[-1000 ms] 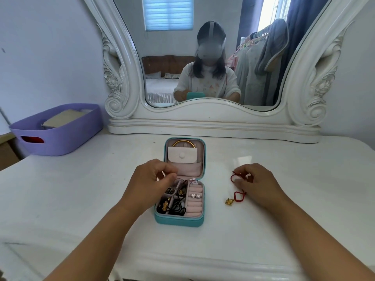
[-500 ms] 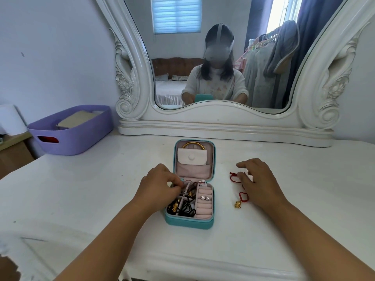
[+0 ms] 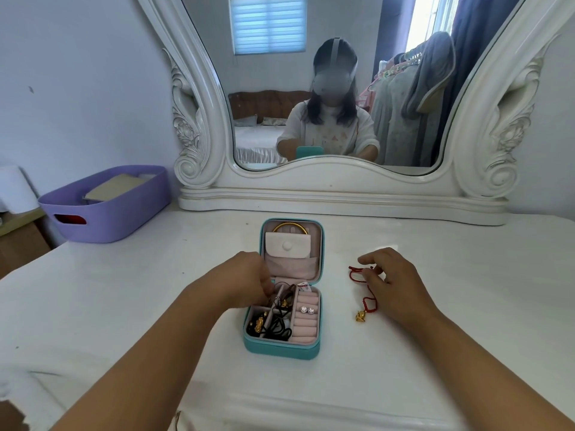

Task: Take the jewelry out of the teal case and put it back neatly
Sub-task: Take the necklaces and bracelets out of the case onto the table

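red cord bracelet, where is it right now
In the head view the red cord bracelet lies on the white table, right of the teal case, under the right hand's fingers.

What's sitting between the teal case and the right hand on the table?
In the head view, only the red cord bracelet with its gold charm lies between the teal case and the right hand; its fingers touch the cord.
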`<state>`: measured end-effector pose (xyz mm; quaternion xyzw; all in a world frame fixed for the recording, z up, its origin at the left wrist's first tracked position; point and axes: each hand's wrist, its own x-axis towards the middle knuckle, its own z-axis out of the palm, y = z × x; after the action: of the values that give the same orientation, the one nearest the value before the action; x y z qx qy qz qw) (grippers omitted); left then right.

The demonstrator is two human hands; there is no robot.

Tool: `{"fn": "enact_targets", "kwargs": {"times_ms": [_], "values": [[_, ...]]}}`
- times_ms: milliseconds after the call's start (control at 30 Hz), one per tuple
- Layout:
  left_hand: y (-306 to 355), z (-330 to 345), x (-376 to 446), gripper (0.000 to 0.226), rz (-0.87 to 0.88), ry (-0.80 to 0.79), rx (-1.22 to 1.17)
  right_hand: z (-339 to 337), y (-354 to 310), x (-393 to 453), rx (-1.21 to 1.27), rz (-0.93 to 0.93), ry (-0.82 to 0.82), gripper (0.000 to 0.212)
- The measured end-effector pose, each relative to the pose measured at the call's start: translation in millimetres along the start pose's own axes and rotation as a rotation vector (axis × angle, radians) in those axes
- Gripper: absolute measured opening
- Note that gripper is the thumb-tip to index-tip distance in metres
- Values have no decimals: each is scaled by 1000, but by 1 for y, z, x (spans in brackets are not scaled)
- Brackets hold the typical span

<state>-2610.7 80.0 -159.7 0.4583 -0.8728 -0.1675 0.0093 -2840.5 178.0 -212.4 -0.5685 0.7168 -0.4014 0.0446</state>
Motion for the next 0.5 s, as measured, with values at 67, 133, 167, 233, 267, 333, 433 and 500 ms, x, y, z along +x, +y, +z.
{"fn": "enact_targets", "kwargs": {"times_ms": [67, 133, 167, 233, 267, 333, 433, 500], "values": [[-1, -1, -2, 17, 44, 1, 39, 1, -2, 0, 11, 5, -5, 21], [-2, -1, -3, 17, 91, -4, 92, 1, -2, 0, 21, 4, -11, 21], [-3, 0, -4, 17, 109, -6, 116, 1, -2, 0, 25, 3, -11, 21], [-6, 0, -5, 20, 133, 9, 139, 0, -2, -1, 30, 2, -5, 20], [-8, 0, -7, 21, 130, 26, 125, -1, -2, -1, 33, -1, 0, 20], [-12, -5, -13, 21, 129, 82, 74, -2, -3, -1, 47, -12, 16, 19], [-14, -16, -22, 14, 203, 274, -39, -6, -8, -1, 103, -61, 81, 17], [-9, -23, -27, 10, 241, 402, -147, -10, -18, -1, 148, -108, 131, 15]]}}
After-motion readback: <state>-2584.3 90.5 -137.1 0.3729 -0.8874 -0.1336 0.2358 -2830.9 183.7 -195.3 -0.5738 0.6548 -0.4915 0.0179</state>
